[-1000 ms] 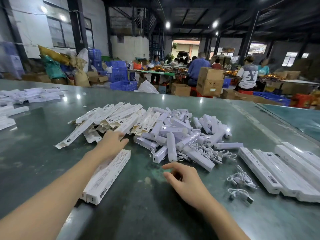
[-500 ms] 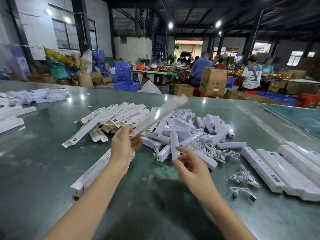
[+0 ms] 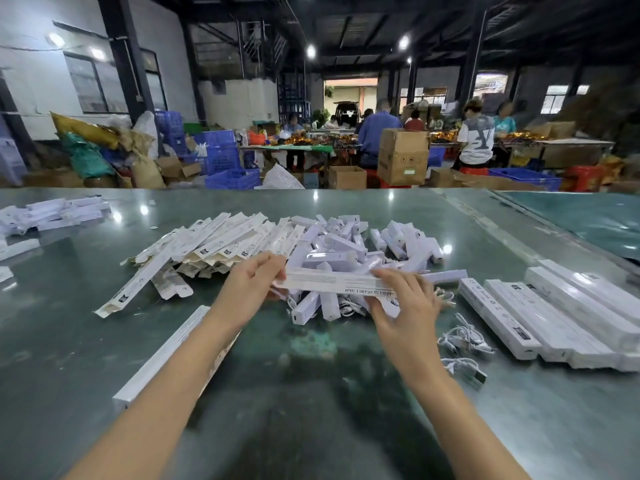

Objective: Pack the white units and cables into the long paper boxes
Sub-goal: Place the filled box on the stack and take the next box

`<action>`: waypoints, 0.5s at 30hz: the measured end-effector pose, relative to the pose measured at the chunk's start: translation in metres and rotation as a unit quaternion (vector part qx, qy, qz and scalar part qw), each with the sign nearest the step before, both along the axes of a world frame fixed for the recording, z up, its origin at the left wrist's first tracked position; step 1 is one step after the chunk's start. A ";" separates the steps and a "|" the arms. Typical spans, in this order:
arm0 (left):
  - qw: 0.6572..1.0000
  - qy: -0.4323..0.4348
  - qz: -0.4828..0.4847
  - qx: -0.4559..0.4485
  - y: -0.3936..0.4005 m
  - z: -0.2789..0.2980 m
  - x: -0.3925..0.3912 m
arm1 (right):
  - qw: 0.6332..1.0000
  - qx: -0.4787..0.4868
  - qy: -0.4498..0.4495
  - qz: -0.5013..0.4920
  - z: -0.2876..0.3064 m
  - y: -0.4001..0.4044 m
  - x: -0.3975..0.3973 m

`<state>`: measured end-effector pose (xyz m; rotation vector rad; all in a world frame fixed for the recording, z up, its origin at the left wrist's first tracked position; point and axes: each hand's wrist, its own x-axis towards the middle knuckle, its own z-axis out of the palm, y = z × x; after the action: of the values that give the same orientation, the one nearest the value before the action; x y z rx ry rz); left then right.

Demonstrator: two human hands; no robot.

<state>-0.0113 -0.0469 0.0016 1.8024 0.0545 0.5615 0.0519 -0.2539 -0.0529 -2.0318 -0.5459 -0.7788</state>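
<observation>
Head view: I hold one flat paper box (image 3: 332, 282), left hand (image 3: 247, 289) pinching, right hand (image 3: 407, 303) gripping.
Light, flimsy card; I judge end grips safest.

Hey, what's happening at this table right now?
A person is packing at a green table. Both hands hold one flat paper box level above the heap of white units: the left hand pinches its left end, the right hand has a grip on its right end. Unfolded boxes lie piled to the left, loose cables sit to the right, and closed boxes are lined up at far right.
</observation>
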 end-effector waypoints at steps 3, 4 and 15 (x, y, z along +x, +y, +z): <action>0.987 -0.003 -0.043 -0.152 -0.006 0.001 0.005 | 0.999 0.049 0.003 0.018 0.002 -0.002 0.000; 0.979 0.005 -0.056 -0.197 -0.010 -0.003 0.009 | 0.995 0.087 0.018 0.047 0.003 -0.001 -0.001; 0.937 -0.039 -0.056 -0.343 -0.080 -0.051 0.039 | 0.966 0.159 0.104 0.177 0.003 0.003 -0.007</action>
<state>0.0274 -0.1270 -0.0493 1.0928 0.0816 0.4553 0.0453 -0.2506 -0.0500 -1.6348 -0.5992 -0.4019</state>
